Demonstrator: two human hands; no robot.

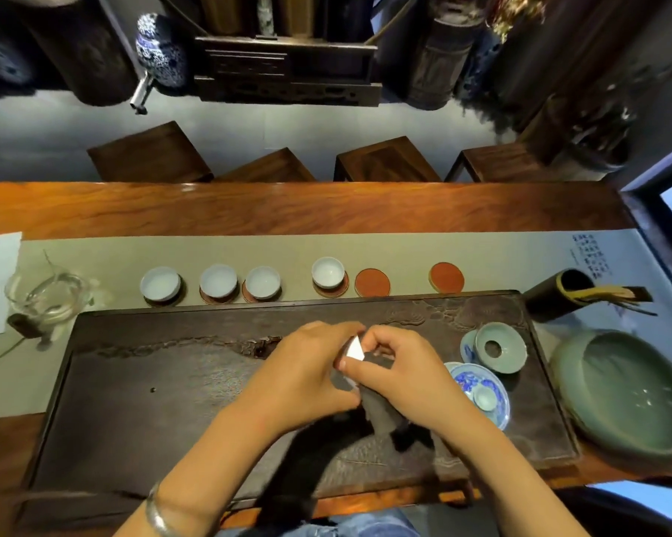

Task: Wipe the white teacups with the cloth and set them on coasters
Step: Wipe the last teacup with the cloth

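A white teacup (353, 348) is held over the middle of the dark tea tray (164, 385), mostly hidden between the two hands; the left hand (307, 375) is curled round its side, and the right hand (400, 375) pinches the dark cloth (381, 410) against its rim, the loose end hanging toward the tray. The step is judged best done with the cup turned slowly by the left hand while the cloth is pressed round rim and wall by the right, the grip kept firm, since thin porcelain is likely slippery.

Of the vessels, the green basin (621, 393) at the far right appears to hold a little water; the glass pitcher (44, 296) at the left looks empty, though this cannot be told surely; the blue-and-white bowl (477, 393) carries a small lid-like piece; four teacups, from the leftmost (160, 284) to the rightmost (328, 272), are already set on coasters and seem empty; two red coasters (372, 282) (447, 277) are still bare.
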